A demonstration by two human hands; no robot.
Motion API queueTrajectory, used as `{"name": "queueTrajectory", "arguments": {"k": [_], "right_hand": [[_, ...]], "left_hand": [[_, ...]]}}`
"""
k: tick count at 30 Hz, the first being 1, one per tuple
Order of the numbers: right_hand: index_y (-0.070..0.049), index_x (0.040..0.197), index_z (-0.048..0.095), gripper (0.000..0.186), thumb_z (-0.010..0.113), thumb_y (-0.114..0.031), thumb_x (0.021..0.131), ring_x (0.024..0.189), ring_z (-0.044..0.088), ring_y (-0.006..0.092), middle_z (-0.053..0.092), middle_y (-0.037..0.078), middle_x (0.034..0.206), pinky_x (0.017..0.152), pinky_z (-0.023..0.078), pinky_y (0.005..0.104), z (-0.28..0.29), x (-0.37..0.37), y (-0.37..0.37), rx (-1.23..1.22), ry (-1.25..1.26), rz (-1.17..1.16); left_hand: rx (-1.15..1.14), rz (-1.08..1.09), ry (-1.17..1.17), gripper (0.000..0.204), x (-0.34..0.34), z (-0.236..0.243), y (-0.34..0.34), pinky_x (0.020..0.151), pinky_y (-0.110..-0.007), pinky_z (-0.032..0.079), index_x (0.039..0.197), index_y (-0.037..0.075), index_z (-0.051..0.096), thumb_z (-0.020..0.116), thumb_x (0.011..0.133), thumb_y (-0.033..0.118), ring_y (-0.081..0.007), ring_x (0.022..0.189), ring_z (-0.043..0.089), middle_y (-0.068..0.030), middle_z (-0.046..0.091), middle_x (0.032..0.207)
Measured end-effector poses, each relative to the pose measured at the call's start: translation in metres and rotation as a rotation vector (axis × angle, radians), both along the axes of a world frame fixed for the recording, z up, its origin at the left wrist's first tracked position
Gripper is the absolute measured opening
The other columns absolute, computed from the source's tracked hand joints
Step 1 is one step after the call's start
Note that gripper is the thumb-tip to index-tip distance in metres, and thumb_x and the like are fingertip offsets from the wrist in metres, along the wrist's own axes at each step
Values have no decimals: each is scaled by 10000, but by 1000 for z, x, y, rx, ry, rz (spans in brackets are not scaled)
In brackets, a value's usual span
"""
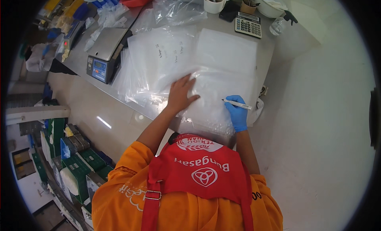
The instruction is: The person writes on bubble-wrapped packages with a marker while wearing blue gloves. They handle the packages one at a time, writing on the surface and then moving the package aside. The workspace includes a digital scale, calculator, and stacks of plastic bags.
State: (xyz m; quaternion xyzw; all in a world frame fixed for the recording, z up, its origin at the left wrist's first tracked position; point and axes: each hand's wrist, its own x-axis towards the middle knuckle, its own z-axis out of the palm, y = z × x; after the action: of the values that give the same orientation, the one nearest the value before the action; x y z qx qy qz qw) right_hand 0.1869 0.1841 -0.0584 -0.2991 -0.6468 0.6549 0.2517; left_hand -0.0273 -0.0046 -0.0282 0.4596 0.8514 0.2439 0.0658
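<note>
Blue-gloved right grip (238, 115) clamped on marker (243, 106); left grip (181, 95) spread on plastic bags (216, 86).

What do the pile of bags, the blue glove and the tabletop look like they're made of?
Bags: thin, glossy, milky-clear plastic film, judging by the bright glints and see-through layers.

Blue glove: probably thin rubber, perhaps nitrile, since it hugs the fingers closely; latex is possible.

Tabletop: likely smooth metal, perhaps stainless steel, from its grey colour and soft sheen.
</note>
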Motion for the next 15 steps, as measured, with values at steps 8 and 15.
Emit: {"name": "queueTrajectory", "arguments": {"k": [8, 15], "right_hand": [[-19, 1041, 686, 158, 721, -6, 888, 903, 630, 100, 686, 32, 987, 805, 518, 247, 0, 0, 4, -87, -4, 8], [-19, 1071, 687, 171, 707, -8, 902, 824, 640, 112, 703, 52, 944, 765, 540, 258, -1, -2, 1, -93, 35, -17]], "left_hand": [[-37, 339, 297, 515, -38, 11, -41, 1082, -512, 403, 1223, 71, 682, 770, 820, 378, -343, 1257, 559, -178, 613, 1327], [-160, 351, -77, 578, 28, 33, -18, 899, -485, 529, 1271, 26, 612, 759, 860, 404, -395, 1029, 664, -174, 688, 972]]}}
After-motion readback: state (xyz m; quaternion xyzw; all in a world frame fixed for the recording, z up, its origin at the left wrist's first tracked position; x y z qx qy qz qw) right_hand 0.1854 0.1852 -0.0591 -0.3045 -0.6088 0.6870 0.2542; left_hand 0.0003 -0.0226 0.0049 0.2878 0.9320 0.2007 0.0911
